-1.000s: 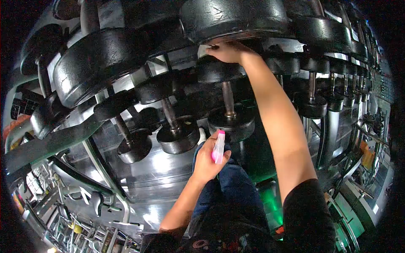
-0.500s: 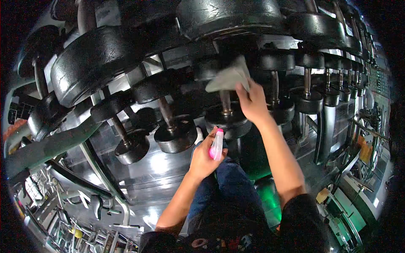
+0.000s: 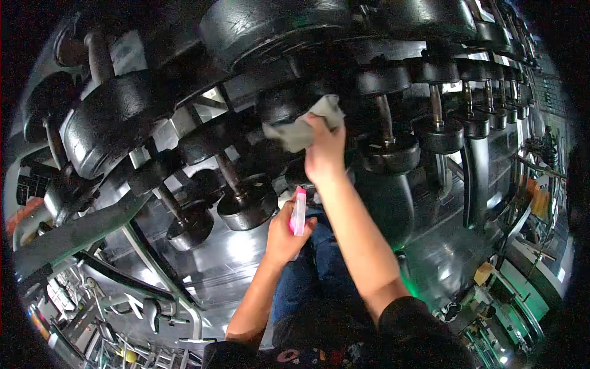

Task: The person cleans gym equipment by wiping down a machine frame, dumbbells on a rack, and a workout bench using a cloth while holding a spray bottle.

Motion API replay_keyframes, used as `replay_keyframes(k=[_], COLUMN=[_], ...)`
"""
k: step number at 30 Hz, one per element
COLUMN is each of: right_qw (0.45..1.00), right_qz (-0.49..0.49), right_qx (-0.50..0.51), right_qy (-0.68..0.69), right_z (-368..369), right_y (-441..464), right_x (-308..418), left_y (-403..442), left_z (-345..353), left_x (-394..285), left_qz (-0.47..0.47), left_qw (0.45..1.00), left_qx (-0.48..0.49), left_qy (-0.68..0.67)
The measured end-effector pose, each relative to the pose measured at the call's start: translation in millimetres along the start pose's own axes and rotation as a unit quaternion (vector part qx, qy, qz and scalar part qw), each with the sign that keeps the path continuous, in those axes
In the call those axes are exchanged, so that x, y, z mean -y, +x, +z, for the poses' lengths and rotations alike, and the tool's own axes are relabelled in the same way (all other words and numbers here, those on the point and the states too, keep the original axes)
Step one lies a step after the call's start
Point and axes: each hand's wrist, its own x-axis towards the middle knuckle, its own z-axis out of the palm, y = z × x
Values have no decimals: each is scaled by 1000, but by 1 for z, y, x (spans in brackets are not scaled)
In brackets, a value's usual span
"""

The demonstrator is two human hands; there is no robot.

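My left hand (image 3: 283, 238) is wrapped round a spray bottle (image 3: 298, 214) with a translucent white and pink top, held low in front of my legs. Farther up, my right hand (image 3: 326, 147) grips a pale grey cloth (image 3: 294, 134), slightly blurred, over a black dumbbell on the lower rack row. That dumbbell's far head (image 3: 284, 99) shows behind the cloth; its handle is hidden by cloth and hand. Beside it on the right lies another dumbbell (image 3: 388, 154) with a metal handle, and on the left a similar dumbbell (image 3: 247, 206).
Large black dumbbells (image 3: 424, 18) fill the upper rack row, overhanging the lower one. More dumbbells run off to the right. A rack frame bar (image 3: 80, 237) and gym machines (image 3: 144, 307) stand at the left. Shiny dark floor (image 3: 239, 249) shows below the rack.
My right hand and the cloth have moved left and slightly down across the dumbbell. My left hand with the spray bottle has shifted slightly left. The view has turned a little.
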Motion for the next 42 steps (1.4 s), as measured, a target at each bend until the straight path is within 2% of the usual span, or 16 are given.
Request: replay_keyframes(k=[3,9,14,18,22,23,27,29,30,32,33,35,38,39,41,42], right_qw=[994,990,985,977,851,865,837,937,937,956,932,960,896,848,652,649], right_qz=[-33,-4,-81,-152,-315,-223,-135,99,182,113,102,-10,-138,-185,-358,-306], right_qx=[-63,13,-57,17,141,163,216,138,143,145,90,128,165,174,180,214], right_qy=[-87,-141,-142,-151,-396,-419,-485,-306,-261,-228,-335,-250,-388,-464,-644,-663], right_z=[24,-10,-35,-8,16,14,-1,-10,-16,-25,-37,-45,-54,-54,-48,-43], right_y=[-19,-17,-2,-4,-29,-32,-19,-19,-21,-35,-36,-40,-27,-19,-6,1], right_x=[-13,9,40,20,-22,-38,-61,-53,-38,-4,14,54,90,93,71,54], left_y=[-2,-12,-23,-25,-24,-26,-32,-32,-34,-36,-36,-36,-31,-29,-26,-23], left_z=[-3,0,1,2,1,-2,-12,-16,-20,-20,-20,-20,-11,-7,2,7], left_x=[0,4,7,15,23,24,25,26,20,27,28,28,23,23,21,19], left_qz=[4,-1,-8,-41,-56,-65,-42,-39,-52,-52,-52,-76,-48,-47,-47,-26], left_qw=[1000,998,997,996,977,973,969,966,965,964,964,976,985,986,985,987], left_qx=[16,-26,-42,-21,-82,-83,-74,-77,-72,-73,-76,-34,-22,-6,-2,-12], left_qy=[-17,-51,-62,-82,-191,-206,-233,-243,-248,-248,-251,-200,-163,-162,-167,-160])
